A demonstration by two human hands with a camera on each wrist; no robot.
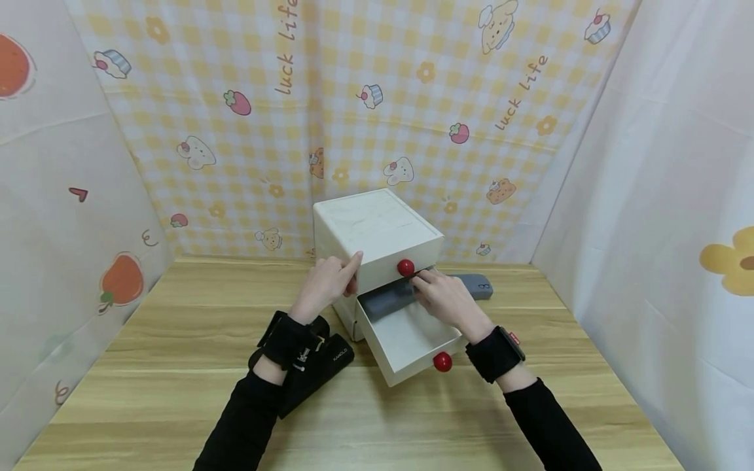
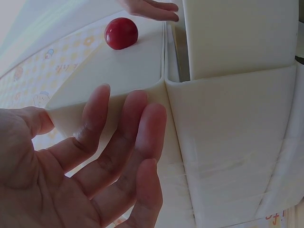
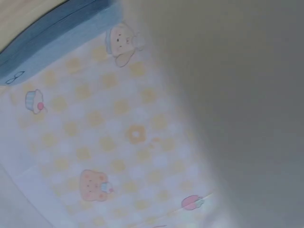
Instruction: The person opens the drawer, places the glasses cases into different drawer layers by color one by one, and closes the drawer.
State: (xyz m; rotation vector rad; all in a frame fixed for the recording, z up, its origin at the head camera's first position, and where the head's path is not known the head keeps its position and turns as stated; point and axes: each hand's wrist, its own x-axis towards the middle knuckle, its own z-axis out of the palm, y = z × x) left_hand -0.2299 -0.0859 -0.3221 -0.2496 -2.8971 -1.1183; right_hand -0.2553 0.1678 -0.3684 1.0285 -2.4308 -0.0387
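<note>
A white two-drawer box (image 1: 377,226) stands on the table, its lower drawer (image 1: 412,333) pulled out. Inside, toward the back, lies a dark grey case (image 1: 385,301), partly beneath the upper drawer. My right hand (image 1: 442,297) reaches over the drawer with bent fingers at the case's right end; I cannot tell whether they grip it. Beside the box is my left hand (image 1: 330,281), one finger extended to its top edge. In the left wrist view this hand (image 2: 95,166) has loosely bent, spread fingers along the box's side, near the red knob (image 2: 121,33).
Behind the right hand lies a blue-grey case (image 1: 474,286) with a glasses mark, also visible as a blue case (image 3: 61,38) in the right wrist view. A black case (image 1: 321,373) lies under the left wrist. Patterned curtain (image 1: 365,131) closes off the back.
</note>
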